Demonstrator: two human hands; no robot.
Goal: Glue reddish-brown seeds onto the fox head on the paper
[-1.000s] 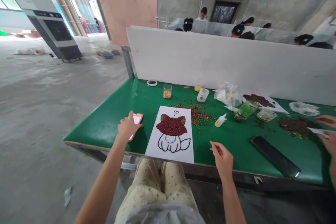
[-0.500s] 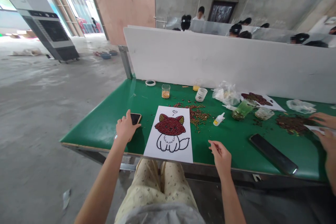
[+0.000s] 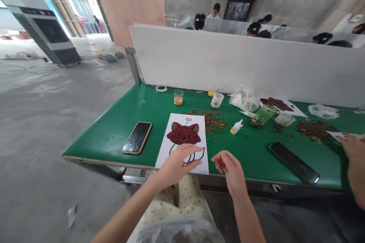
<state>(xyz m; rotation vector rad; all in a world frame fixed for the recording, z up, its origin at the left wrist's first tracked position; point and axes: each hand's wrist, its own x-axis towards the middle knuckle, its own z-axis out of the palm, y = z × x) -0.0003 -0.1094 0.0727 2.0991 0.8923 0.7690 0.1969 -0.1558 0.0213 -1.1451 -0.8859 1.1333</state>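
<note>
My left hand [image 3: 182,161] is over the lower part of a white sheet of paper [image 3: 164,155], thumb and fingers apart with nothing between them. On the sheet is a line drawing of a fox-like animal [image 3: 184,134]; its head is covered in dark red grains, its ears in green ones, and its body is bare white. My right hand [image 3: 229,169] hovers just right of the sheet near the table edge. Its fingers are curled together, and whatever they may hold is hidden. A phone in an orange case [image 3: 137,138] lies left of the sheet.
Mixed beans [image 3: 213,123] are scattered behind the sheet, near a glue bottle [image 3: 236,127] and a glass of yellow kernels [image 3: 178,98]. Another phone [image 3: 293,162] lies at the right, by a co-worker's hand [image 3: 355,155]. A white board [image 3: 242,64] stands along the green table's back.
My left hand has left the phone and moved right over the sheet. My right hand has shifted left, closer to the sheet. The view has turned slightly.
</note>
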